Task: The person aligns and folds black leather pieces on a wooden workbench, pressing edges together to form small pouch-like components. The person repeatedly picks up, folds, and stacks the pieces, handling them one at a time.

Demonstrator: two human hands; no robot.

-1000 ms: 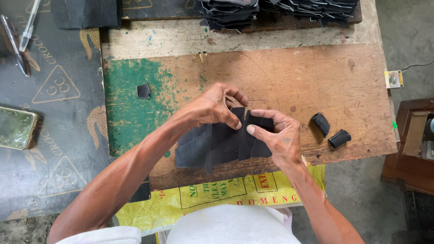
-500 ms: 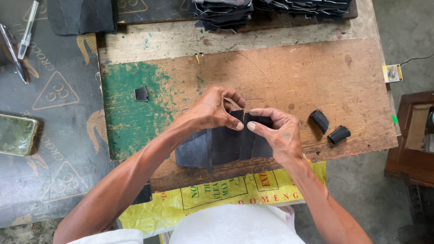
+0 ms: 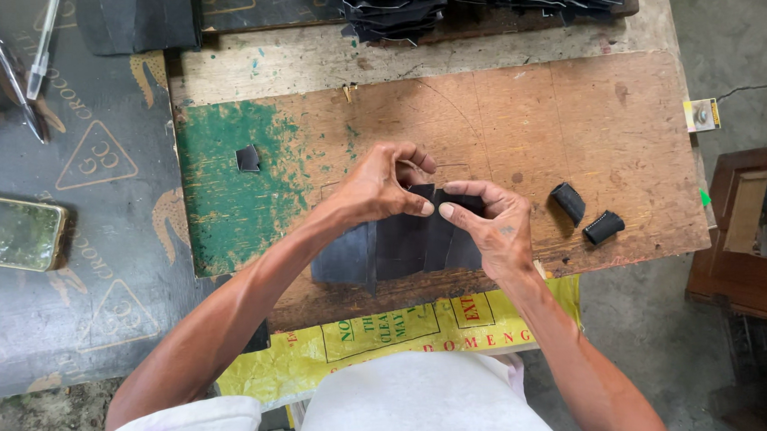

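A dark, flat piece of rubber-like sheet (image 3: pixel 398 249) lies on the worn wooden board (image 3: pixel 569 113), near its front edge. My left hand (image 3: pixel 382 185) pinches the sheet's upper edge with thumb and fingers. My right hand (image 3: pixel 487 224) grips the same edge just to the right, thumb tip close to my left thumb. Both hands rest over the top part of the sheet and hide its upper rim.
Two small black rolled pieces (image 3: pixel 568 203) (image 3: pixel 604 226) lie right of my hands. A small black square (image 3: pixel 248 158) sits on the green patch. Stacks of dark sheets (image 3: pixel 392 8) line the far edge. A phone (image 3: pixel 13 232) and pens (image 3: pixel 44 41) lie left.
My hands have shifted slightly on the sheet's upper edge, the thumbs coming closer together. The sheet stays in place.
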